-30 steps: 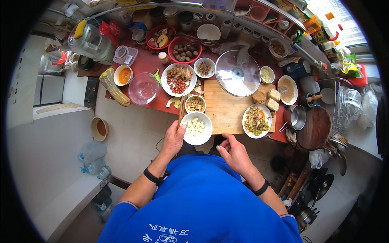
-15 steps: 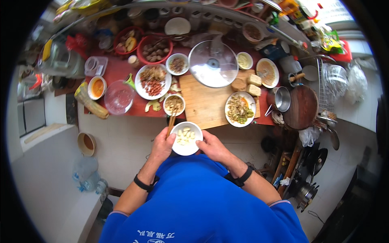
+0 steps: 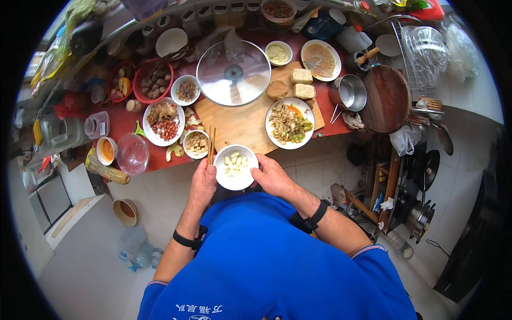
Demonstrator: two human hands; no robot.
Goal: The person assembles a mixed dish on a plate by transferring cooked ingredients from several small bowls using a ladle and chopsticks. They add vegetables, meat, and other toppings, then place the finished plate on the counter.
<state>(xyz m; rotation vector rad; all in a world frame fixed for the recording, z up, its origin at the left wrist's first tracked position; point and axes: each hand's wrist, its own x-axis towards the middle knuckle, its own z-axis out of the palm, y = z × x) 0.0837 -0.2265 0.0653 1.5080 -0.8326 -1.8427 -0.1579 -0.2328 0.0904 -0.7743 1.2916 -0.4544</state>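
Observation:
In front of my body, my right hand (image 3: 273,176) grips the right rim of a white bowl (image 3: 237,183), thumb on the edge. Several peeled garlic cloves (image 3: 234,164) lie in the bowl. My left hand (image 3: 204,180) is closed round a pair of wooden chopsticks (image 3: 212,145), which point up and away from me. Its thumb is right beside the bowl's left rim; whether they touch I cannot tell. Just beyond the chopsticks, a small bowl of chopped tan pieces (image 3: 196,144) stands at the near edge of the red table (image 3: 169,162).
A wooden cutting board (image 3: 234,125) bears a plate of cooked vegetables (image 3: 289,124), pale blocks (image 3: 303,84) and part of a glass lid (image 3: 234,74). Left are a plate of peanuts (image 3: 163,125) and red baskets (image 3: 153,80). A saucepan (image 3: 352,93) stands right.
My view has swung to the right, so the table appears shifted left. The left thumb has moved off the bowl's inside to beside its rim, and the chopsticks stand more upright.

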